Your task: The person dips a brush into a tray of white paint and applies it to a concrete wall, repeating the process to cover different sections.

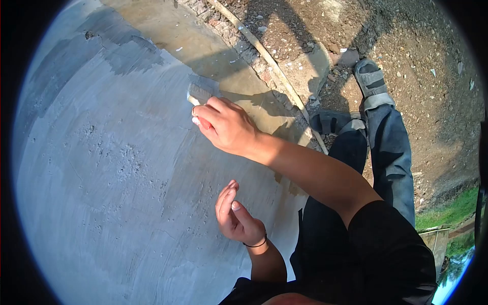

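In the upper middle of the head view, my right hand (226,124) is closed around a paintbrush (199,94). Its pale, grey-coated bristles touch the concrete surface (127,203), and a bit of red handle shows between my fingers. Darker, wet-looking grey lies around the bristle tips. Lower down, my left hand (238,216) is held over the grey surface with fingers slightly bent and thumb apart. It holds nothing that I can see, and a thin dark band circles its wrist.
Bare tan concrete (168,30) borders the grey coating. A long pale hose or pole (264,53) runs along the broken edge. Beyond it is stony soil (417,101), where my sandalled feet (373,81) are. Grass (450,211) shows at the lower right.
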The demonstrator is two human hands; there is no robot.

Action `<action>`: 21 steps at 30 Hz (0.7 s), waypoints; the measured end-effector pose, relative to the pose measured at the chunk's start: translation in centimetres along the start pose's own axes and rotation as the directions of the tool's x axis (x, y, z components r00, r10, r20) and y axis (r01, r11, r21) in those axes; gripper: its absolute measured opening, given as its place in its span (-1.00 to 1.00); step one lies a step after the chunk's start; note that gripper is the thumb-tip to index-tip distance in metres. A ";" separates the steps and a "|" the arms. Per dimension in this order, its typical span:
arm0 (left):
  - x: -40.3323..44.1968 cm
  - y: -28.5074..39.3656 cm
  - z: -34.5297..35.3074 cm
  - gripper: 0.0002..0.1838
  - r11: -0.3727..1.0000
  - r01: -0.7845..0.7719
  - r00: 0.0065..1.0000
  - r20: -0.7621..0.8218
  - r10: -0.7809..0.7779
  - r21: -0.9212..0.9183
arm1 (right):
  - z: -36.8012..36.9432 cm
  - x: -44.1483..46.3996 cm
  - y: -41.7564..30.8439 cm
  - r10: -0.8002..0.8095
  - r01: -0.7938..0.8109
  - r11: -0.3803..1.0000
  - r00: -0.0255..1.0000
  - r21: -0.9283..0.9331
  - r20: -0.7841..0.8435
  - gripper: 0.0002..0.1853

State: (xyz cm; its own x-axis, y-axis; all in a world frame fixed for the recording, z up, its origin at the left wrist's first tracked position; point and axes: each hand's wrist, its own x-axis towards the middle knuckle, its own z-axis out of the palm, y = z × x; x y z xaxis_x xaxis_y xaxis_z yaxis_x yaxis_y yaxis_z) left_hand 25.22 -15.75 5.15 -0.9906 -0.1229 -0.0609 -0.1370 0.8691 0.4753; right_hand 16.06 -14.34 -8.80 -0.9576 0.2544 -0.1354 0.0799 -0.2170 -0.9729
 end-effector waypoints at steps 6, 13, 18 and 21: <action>-0.2 -0.1 -0.7 -0.77 1.000 0.016 1.000 0.005 -0.016 0.012 | -4.4 -2.1 -3.8 0.014 -0.008 0.973 1.000 0.231 -0.023 -0.80; 0.1 0.2 0.0 -0.79 1.000 0.012 1.000 -0.012 -0.012 -0.006 | -0.8 -0.9 2.3 -0.006 0.016 0.991 0.997 -0.134 0.076 -0.85; -0.6 0.1 -0.8 -0.79 0.999 0.035 0.999 -0.014 -0.035 0.001 | -2.9 -2.8 -4.4 -0.129 0.125 0.989 0.990 0.083 0.056 -0.79; -0.1 0.0 -0.7 -0.80 0.993 -0.089 0.994 -0.067 0.084 -0.078 | -4.1 -2.5 -2.8 0.011 -0.010 0.999 0.999 0.033 -0.031 -0.78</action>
State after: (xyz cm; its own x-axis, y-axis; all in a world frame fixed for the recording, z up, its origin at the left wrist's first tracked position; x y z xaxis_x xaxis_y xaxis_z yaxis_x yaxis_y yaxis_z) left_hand 25.32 -16.12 5.76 -0.9960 -0.0809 0.0378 -0.0472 0.8365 0.5460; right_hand 19.36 -10.47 -6.52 -0.9475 0.2815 -0.1515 0.0799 -0.2505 -0.9648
